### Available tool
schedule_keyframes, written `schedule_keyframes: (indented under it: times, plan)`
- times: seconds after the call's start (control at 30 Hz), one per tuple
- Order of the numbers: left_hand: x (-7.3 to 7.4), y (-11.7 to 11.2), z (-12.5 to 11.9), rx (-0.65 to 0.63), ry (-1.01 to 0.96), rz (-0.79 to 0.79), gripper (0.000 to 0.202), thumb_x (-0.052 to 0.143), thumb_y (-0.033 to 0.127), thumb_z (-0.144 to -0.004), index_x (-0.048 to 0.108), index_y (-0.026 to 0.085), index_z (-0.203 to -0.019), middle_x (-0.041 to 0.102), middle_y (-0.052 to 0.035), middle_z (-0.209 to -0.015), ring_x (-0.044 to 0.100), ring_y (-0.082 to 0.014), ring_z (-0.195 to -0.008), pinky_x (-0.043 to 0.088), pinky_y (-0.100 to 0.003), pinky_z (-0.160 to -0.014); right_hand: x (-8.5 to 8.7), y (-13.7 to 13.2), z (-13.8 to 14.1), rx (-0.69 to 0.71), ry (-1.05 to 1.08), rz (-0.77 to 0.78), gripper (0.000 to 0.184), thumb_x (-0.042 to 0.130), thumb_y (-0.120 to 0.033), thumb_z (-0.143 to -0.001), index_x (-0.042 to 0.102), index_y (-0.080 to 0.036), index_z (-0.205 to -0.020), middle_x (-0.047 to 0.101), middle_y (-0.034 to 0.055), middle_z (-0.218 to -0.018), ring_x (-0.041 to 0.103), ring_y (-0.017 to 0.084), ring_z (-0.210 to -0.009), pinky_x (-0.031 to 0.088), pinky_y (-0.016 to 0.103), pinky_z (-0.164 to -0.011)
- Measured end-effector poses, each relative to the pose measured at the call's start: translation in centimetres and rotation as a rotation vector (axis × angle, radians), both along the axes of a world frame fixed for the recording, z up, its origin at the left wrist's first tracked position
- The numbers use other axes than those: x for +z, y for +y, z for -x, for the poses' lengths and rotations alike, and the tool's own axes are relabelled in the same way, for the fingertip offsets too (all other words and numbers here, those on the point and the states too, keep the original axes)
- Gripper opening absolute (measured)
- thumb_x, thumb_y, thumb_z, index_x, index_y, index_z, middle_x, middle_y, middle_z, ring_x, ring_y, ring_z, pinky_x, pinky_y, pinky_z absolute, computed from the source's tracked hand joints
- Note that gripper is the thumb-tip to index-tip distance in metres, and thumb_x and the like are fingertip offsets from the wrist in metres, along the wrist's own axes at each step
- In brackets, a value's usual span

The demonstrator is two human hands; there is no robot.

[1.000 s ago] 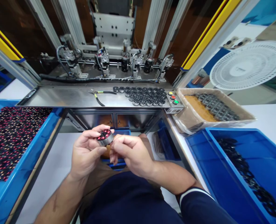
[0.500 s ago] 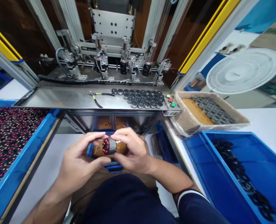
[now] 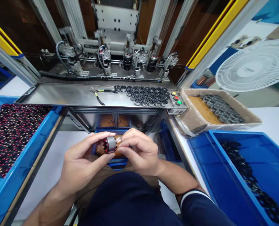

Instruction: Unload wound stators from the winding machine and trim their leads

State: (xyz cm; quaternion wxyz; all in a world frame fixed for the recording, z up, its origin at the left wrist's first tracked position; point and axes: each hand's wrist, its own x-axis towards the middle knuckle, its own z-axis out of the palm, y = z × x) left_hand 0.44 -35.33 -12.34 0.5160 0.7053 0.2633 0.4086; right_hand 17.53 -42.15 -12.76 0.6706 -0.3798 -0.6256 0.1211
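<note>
My left hand [image 3: 83, 158] grips a motor stator [image 3: 111, 144] between thumb and fingers. The stator is a grey metal ring with black and red parts on its left face, held on its side above my lap. Close by its right edge, the thumb and fingers of my right hand [image 3: 139, 150] are pinched together. A small pale, shiny bit [image 3: 118, 140] shows between the stator and those fingertips; what exactly they pinch is hidden. Behind the stator lies a brown surface [image 3: 99, 150], partly covered by my hands.
Ahead, a metal ledge [image 3: 71, 94] carries cutting pliers [image 3: 99, 94], several black-and-grey rings [image 3: 151, 95] and push buttons [image 3: 176, 98]. Beyond stands a machine with fixtures [image 3: 128, 61]. Blue bins of parts flank me, left [image 3: 12, 175] and right [image 3: 200, 169]. A lined box [image 3: 196, 110] and fan [image 3: 250, 67] are right.
My right hand has left the stator's side and its fingers have drawn into a pinch at the right edge. The stator has shifted slightly right. The camera view has moved a little.
</note>
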Motion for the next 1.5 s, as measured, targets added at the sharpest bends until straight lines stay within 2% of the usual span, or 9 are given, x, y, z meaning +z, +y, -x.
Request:
schedule_keyframes:
  times: [0.17, 0.37, 0.57, 0.77, 0.87, 1.0, 1.1, 1.3, 1.5]
  plan:
    - [-0.2, -0.3, -0.1, -0.176, -0.123, 0.130, 0.044, 0.076, 0.009, -0.076, 0.068, 0.026, -0.117, 0.073, -0.0049, -0.119, 0.072, -0.0199, -0.103, 0.060, -0.027, -0.089, 0.0, -0.4, 0.2, 0.036, 0.090, 0.110, 0.007, 0.070, -0.015, -0.085, 0.068, -0.016, -0.078, 0.066, 0.0032, -0.071, 0.061, 0.014, -0.068, 0.051, 0.029, -0.066]
    - [-0.4, 0.2, 0.5, -0.024, -0.020, -0.368, 0.054, 0.076, 0.001, -0.071, 0.068, 0.026, -0.118, 0.072, -0.0057, -0.117, 0.067, -0.0245, -0.111, 0.056, -0.040, -0.099, 0.7, -1.0, -2.8, 0.095, 0.176, 0.334, 0.020, 0.064, -0.034, -0.090, 0.068, -0.016, -0.083, 0.063, 0.0042, -0.079, 0.060, 0.015, -0.074, 0.049, 0.030, -0.068]
    - [0.4, 0.7, 1.3, -0.096, 0.155, -0.662, 0.059, 0.074, -0.002, -0.072, 0.062, 0.021, -0.126, 0.069, -0.0065, -0.124, 0.066, -0.0185, -0.112, 0.051, -0.030, -0.103, 3.4, -0.8, -2.9, 0.289, -0.230, 0.423, 0.021, 0.067, -0.034, -0.090, 0.064, -0.015, -0.079, 0.066, 0.0048, -0.078, 0.060, 0.014, -0.074, 0.051, 0.030, -0.072]
    - [0.7, 0.9, 2.3, -0.242, 0.106, -0.562, 0.056, 0.073, 0.000, -0.075, 0.061, 0.021, -0.126, 0.068, -0.0078, -0.125, 0.066, -0.0212, -0.113, 0.055, -0.035, -0.100, 4.6, 0.1, -3.7, 0.086, -0.844, 0.079, 0.016, 0.051, -0.015, -0.096, 0.062, -0.012, -0.086, 0.066, 0.0099, -0.085, 0.056, 0.018, -0.080, 0.046, 0.033, -0.072]
    - [0.9, 1.1, 2.7, -0.275, 0.137, -0.540, 0.047, 0.072, 0.002, -0.076, 0.064, 0.021, -0.119, 0.070, -0.0077, -0.121, 0.067, -0.0204, -0.113, 0.055, -0.033, -0.098, 5.0, 0.3, -4.8, 0.080, -1.085, 0.094, 0.023, 0.044, -0.009, -0.096, 0.063, -0.013, -0.083, 0.066, 0.0087, -0.082, 0.053, 0.017, -0.074, 0.043, 0.032, -0.067]
    - [0.7, 1.0, 2.7, -0.163, 0.164, -0.547, 0.047, 0.074, 0.005, -0.075, 0.065, 0.023, -0.118, 0.071, -0.0063, -0.118, 0.068, -0.0212, -0.109, 0.055, -0.034, -0.097, 6.5, 0.2, -5.0, 0.087, -0.980, 0.191, 0.016, 0.054, -0.027, -0.097, 0.062, -0.014, -0.091, 0.066, 0.0097, -0.087, 0.059, 0.018, -0.079, 0.047, 0.032, -0.070]
    - [0.4, 0.7, 2.6, -0.056, 0.193, -0.575, 0.050, 0.075, 0.008, -0.074, 0.065, 0.026, -0.120, 0.070, -0.0046, -0.120, 0.069, -0.0222, -0.107, 0.055, -0.034, -0.097, 7.0, 0.2, -3.3, 0.133, -0.853, 0.140, 0.028, 0.062, -0.043, -0.091, 0.061, -0.015, -0.092, 0.066, 0.0105, -0.086, 0.061, 0.020, -0.079, 0.049, 0.034, -0.069]
    - [0.2, 0.7, 3.2, -0.014, 0.207, -0.530, 0.049, 0.075, 0.009, -0.075, 0.066, 0.030, -0.119, 0.071, -0.0017, -0.119, 0.070, -0.0195, -0.104, 0.055, -0.030, -0.097, 5.2, 1.7, -0.8, 0.085, -1.081, -0.056, 0.022, 0.045, -0.013, -0.095, 0.064, -0.014, -0.085, 0.065, 0.0087, -0.080, 0.054, 0.019, -0.071, 0.042, 0.034, -0.061]
    - [-0.7, 1.6, 5.4, -0.076, 0.061, -0.160, 0.042, 0.075, 0.008, -0.076, 0.071, 0.030, -0.111, 0.073, -0.0044, -0.117, 0.068, -0.0237, -0.110, 0.058, -0.036, -0.096, 5.5, 3.2, -2.1, 0.242, -1.210, -0.066, 0.034, 0.036, -0.016, -0.100, 0.066, -0.016, -0.083, 0.065, 0.0077, -0.079, 0.052, 0.019, -0.070, 0.041, 0.034, -0.062]
